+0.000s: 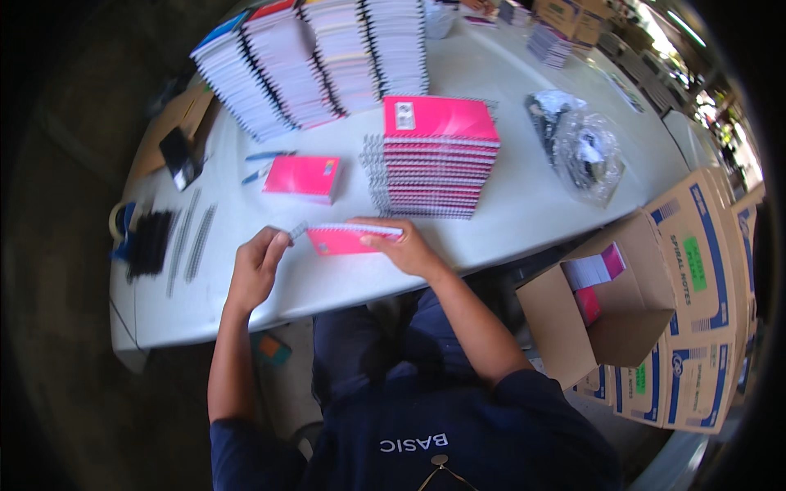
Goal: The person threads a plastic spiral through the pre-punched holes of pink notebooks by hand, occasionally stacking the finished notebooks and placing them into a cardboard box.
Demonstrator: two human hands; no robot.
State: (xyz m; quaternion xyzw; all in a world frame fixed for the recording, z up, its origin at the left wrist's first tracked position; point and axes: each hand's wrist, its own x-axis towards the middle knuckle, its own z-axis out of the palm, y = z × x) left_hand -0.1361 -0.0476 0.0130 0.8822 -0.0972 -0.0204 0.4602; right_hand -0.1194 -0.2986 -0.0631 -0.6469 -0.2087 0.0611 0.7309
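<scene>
Pink cover, wire spiral along the top edge: that's the notebook point(354, 239) lying at the near edge of the white tabletop point(524, 196), right in front of the person. From the head view, the right hand point(407, 248) lies over its right end, fingers pressed down on the cover, so that grip is holding the notebook flat. The left hand point(256, 268) sits at the notebook's left end, fingertips pinched narrow on the tip of the spiral wire point(298, 231) (a bit blurry there). Just behind is a stack of pink notebooks point(432, 159), and a single pink pad point(302, 177) to its left. Loose black spirals point(176, 241) lie at the far left. An open cardboard box point(606, 303) stands below the tabletop on the right.
</scene>
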